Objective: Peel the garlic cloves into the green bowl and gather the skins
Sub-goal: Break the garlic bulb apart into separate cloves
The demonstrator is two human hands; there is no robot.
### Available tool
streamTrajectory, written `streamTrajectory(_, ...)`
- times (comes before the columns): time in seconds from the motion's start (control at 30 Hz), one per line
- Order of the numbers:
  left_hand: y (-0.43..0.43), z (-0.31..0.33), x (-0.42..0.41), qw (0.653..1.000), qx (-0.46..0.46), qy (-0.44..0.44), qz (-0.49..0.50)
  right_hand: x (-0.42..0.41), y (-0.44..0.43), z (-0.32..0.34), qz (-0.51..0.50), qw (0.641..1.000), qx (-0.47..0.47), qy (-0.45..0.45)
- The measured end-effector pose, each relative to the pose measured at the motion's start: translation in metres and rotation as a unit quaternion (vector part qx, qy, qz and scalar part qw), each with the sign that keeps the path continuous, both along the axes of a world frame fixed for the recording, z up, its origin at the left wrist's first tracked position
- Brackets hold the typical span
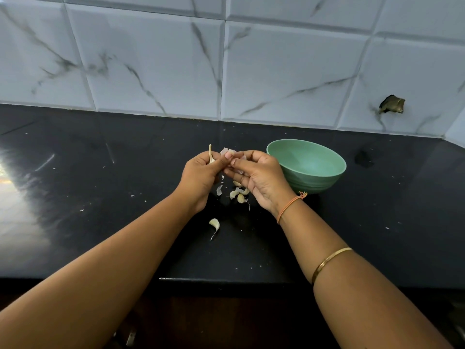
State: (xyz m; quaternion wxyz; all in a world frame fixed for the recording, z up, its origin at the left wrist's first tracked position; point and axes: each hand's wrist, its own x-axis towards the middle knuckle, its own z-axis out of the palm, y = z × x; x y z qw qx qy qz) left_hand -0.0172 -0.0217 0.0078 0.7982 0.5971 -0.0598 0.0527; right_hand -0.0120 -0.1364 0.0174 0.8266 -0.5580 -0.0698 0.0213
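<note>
On the black polished stone counter (100, 197), mid-frame, both hands meet on one pale, papery-skinned garlic clove (227, 152). The left hand (201, 175) is curled, thumb tip against the clove. A dry, straw-coloured stalk (210, 153) pokes upright out of the same fist. The right hand (256, 177) pinches the clove's loose skin between thumb and forefinger, other fingers half-curled below. The clove sits at the fingertips of both hands, held above the counter, just left of the round matte green bowl (307, 165). The bowl stands on the counter close behind the right hand; cannot tell whether they touch.

Counts:
- Bowls: one.
- Clove in hand: one.
- Loose unpeeled cloves on the counter: one lone clove (214, 224) with a thin tail, lying between the forearms. A cluster (234, 193) lies beneath the right hand, three seen plainly, a fourth partly hidden by the fingers.
- Skin: one larger white flake (219, 190) under the left hand, tiny scraps scattered around.

Right arm: one orange thread band (289, 206) at the wrist, one gold bangle (329, 260) on the forearm. Behind is a grey-veined white tile wall (151, 59).
</note>
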Motion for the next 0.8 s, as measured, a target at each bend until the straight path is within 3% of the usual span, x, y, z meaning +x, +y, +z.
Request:
streamTrajectory(0.13,0.000,-0.001,0.002,1.000,-0.014,0.006,-0.001,-0.001,0.001,0.001,-0.017,1.000,-0.011,-0.001)
streamTrajectory(0.43,0.002,-0.004,0.008,0.999,-0.030,0.021,0.008,-0.001,0.001,0.002,0.002,0.996,0.077,0.035)
streamTrajectory(0.53,0.006,-0.006,0.013,0.998,-0.033,0.039,0.034,-0.002,0.001,0.001,-0.014,0.998,0.056,0.031)
streamTrajectory(0.63,0.006,-0.006,0.012,0.997,-0.010,0.055,0.055,-0.001,0.000,-0.006,-0.095,0.988,-0.116,-0.023)
streamTrajectory(0.73,0.005,-0.006,0.008,0.994,0.078,0.038,0.059,0.001,0.000,-0.017,-0.157,0.914,-0.356,-0.113)
streamTrajectory(0.8,0.007,-0.008,0.008,0.992,0.109,0.030,0.052,0.001,0.000,-0.020,-0.160,0.877,-0.428,-0.147)
